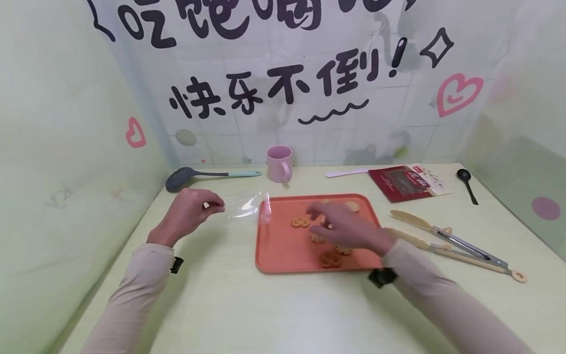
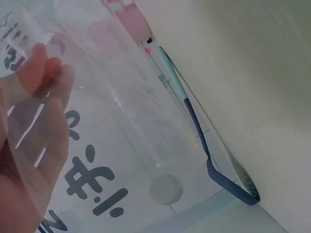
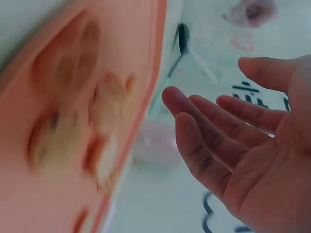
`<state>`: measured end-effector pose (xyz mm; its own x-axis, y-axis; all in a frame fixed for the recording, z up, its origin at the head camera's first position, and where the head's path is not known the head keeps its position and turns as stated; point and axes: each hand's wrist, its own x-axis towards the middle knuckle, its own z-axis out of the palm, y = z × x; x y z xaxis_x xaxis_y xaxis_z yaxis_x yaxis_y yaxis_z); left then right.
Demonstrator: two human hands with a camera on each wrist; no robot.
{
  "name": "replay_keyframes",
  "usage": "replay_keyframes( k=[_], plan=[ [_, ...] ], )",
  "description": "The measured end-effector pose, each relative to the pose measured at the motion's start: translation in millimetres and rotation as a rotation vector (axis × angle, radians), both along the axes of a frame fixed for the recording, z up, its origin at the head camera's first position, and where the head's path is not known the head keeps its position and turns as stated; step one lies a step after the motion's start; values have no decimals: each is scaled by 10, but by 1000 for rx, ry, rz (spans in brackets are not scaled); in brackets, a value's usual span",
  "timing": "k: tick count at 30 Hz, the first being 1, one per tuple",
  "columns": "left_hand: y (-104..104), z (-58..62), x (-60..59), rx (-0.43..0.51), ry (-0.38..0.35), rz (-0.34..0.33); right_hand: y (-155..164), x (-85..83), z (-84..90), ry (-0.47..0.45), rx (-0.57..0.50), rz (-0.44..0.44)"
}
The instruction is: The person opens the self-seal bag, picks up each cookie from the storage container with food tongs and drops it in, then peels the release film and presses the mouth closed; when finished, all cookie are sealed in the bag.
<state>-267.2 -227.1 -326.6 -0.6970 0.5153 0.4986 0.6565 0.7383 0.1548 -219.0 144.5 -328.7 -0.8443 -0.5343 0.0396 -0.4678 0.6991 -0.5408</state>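
Wall banner (image 1: 283, 73) with black handwriting "快乐不倒!", larger characters above cut off, red packet (image 1: 409, 183) print unreadable

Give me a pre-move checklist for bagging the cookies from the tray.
1. Clear bag held: ok, the left hand pinches one end.
2. Bag mouth open: cannot tell; its pink-edged end lies at the tray rim.
3. Right hand free: ok, its fingers are spread and hold nothing, above the orange tray.
4. Cookies within reach: ok, several lie on the tray under and beside that hand.
5. Tongs out of the way: ok, they lie on the table right of the tray.
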Motion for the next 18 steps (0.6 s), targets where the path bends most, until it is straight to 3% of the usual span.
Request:
replay_keyframes(
  k=[4,9,14,18],
  plan=[
    [-40,-44,-42,-14,-30,11,598,208,148,195,90,-25],
    [-66,-66,-69,-27,-39,16,1399,331,120,321,212,-207],
    [-94,-94,-58,-33,-27,25,2062,358,-98,292,290,-328],
    [-84,-93,-69,-23,-22,9,2384,415,-252,220,309,-371]
  ],
)
